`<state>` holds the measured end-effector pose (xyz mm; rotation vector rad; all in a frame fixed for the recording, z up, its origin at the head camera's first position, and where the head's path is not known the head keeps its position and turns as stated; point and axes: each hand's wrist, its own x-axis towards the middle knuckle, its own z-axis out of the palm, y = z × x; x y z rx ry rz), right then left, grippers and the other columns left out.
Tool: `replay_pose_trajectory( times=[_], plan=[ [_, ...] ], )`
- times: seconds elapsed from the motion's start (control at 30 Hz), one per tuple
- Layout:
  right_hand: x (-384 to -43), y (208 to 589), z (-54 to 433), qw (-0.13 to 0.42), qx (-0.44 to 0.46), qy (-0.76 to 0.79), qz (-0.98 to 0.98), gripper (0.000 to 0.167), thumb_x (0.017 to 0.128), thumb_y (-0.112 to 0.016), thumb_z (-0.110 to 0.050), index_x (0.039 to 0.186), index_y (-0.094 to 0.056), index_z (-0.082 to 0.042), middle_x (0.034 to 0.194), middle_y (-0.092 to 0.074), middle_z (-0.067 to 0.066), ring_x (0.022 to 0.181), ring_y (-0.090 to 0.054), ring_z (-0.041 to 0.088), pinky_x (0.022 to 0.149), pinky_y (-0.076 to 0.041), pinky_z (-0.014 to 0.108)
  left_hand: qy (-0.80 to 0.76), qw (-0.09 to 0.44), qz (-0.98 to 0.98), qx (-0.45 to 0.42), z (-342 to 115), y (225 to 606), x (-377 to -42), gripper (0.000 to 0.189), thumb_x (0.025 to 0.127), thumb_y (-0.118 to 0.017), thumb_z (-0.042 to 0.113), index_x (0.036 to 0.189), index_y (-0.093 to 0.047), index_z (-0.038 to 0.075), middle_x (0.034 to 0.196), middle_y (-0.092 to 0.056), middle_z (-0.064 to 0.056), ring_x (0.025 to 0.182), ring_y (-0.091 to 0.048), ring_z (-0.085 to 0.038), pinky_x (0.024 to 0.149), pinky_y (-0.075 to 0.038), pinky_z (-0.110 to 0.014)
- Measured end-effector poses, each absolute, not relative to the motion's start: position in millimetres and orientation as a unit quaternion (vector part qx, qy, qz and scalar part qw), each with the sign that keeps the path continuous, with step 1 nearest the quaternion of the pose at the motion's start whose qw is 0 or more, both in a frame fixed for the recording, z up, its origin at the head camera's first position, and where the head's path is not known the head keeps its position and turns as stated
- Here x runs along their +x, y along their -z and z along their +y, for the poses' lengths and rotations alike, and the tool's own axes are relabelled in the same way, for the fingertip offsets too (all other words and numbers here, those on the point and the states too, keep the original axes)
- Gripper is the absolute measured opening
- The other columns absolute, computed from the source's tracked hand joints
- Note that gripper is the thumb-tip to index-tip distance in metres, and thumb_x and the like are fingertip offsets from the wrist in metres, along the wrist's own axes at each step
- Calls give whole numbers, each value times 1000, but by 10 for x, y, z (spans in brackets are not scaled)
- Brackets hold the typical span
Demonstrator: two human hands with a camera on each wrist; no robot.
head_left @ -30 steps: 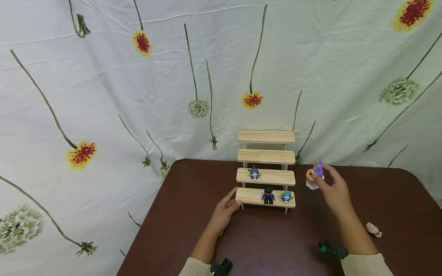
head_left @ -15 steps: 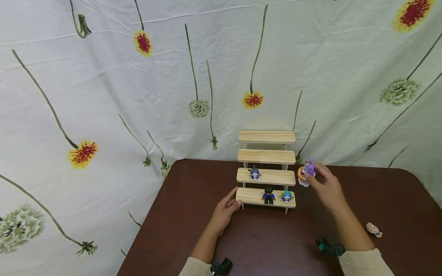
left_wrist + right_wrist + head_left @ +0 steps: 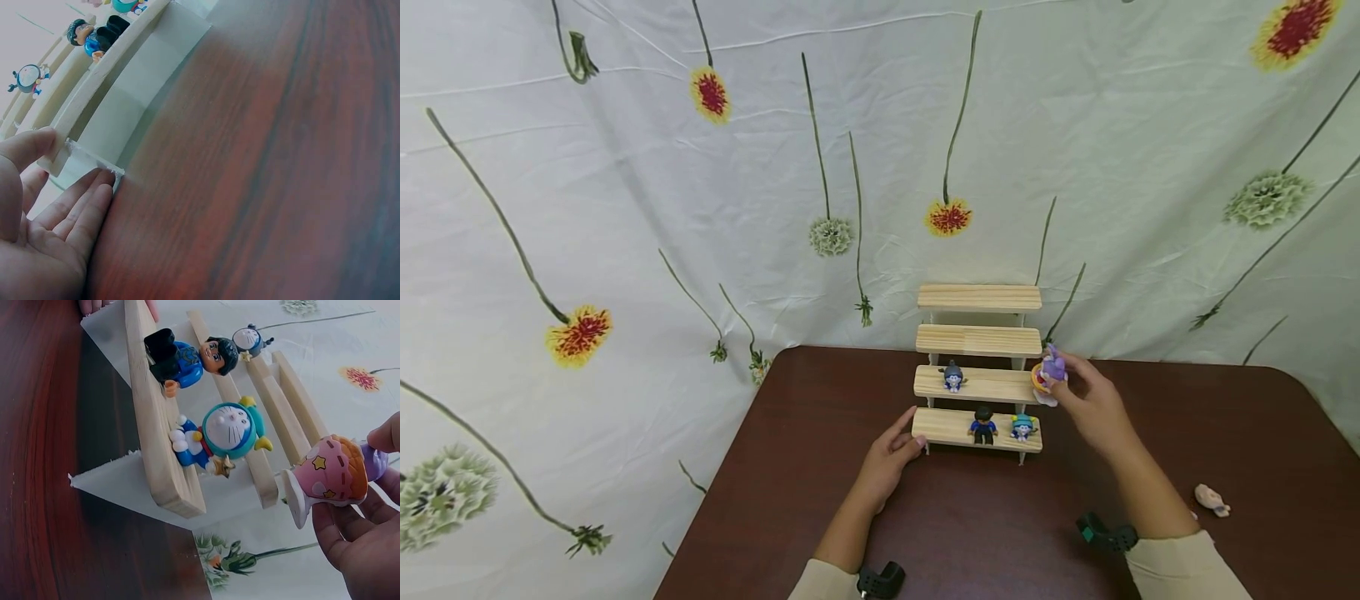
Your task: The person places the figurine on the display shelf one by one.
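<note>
My right hand [image 3: 1093, 407] pinches a toy figurine [image 3: 334, 472] at the right end of the second step from the bottom. It has a purple top, an orange scalloped rim, a pink starred body and a white base. The stepped wooden shelf [image 3: 979, 339] has four-sided planks on clear supports. At the left end of its lowest plank [image 3: 106, 75], my left hand [image 3: 883, 467] holds on with the thumb at the plank and other fingers against the support. A blue-shirted figure [image 3: 187, 362] and a teal-hooded cat figure [image 3: 228, 431] occupy that plank. A grey-hooded cat figure [image 3: 952, 377] sits one step higher, toward the left.
A small pale figurine [image 3: 1212, 500] lies on the dark brown table [image 3: 985, 525], right of my right forearm. Behind the table hangs a white flower-print cloth [image 3: 752, 167], close to the back of the shelf.
My right hand has carried the purple-and-pink figurine leftward, from beside the shelf to the right end of the second step. The left hand has stayed at the shelf's left end.
</note>
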<state>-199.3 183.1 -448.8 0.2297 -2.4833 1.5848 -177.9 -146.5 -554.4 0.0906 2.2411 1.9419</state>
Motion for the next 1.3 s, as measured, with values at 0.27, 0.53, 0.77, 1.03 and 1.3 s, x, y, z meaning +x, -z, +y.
replay_pose_trajectory(
  times=[0.27, 0.53, 0.77, 1.03, 1.3],
  plan=[
    [-2051, 4499, 1751, 61, 69, -534, -841, 49, 102, -56, -14, 148, -47, 2, 144, -53, 27, 130, -54, 41, 83, -40, 2, -651, 88, 753, 30, -1466, 5539, -1781, 63, 99, -66, 37, 156, -39, 32, 124, -71, -12, 120, -64, -25, 109, -44, -48],
    [-2108, 4513, 1689, 51, 73, -517, -851, 51, 103, -57, -20, 148, -47, 0, 145, -53, 27, 130, -55, 40, 91, -49, 20, -649, 89, 755, 29, -1471, 5537, -1778, 63, 98, -66, 40, 155, -40, 35, 124, -72, -11, 119, -64, -24, 108, -45, -47],
    [-2148, 4517, 1625, 49, 85, -518, -850, 46, 103, -56, -16, 144, -51, 1, 147, -52, 26, 134, -51, 41, 95, -47, 20, -652, 85, 753, 29, -1467, 5540, -1776, 63, 98, -67, 38, 155, -40, 34, 123, -72, -11, 117, -64, -21, 107, -45, -44],
    [-2195, 4516, 1541, 52, 118, -516, -847, 44, 101, -58, -9, 143, -52, 3, 146, -52, 22, 131, -53, 36, 97, -47, 18, -657, 87, 749, 30, -1461, 5543, -1781, 62, 99, -66, 36, 155, -40, 34, 124, -71, -13, 119, -64, -24, 108, -45, -46],
    [-2201, 4501, 1473, 59, 138, -521, -840, 43, 98, -59, -4, 141, -56, 3, 137, -47, 18, 122, -51, 28, 105, -47, 52, -657, 87, 748, 28, -1462, 5540, -1775, 62, 98, -66, 36, 155, -40, 34, 124, -71, -13, 119, -64, -23, 108, -46, -44]
  ],
)
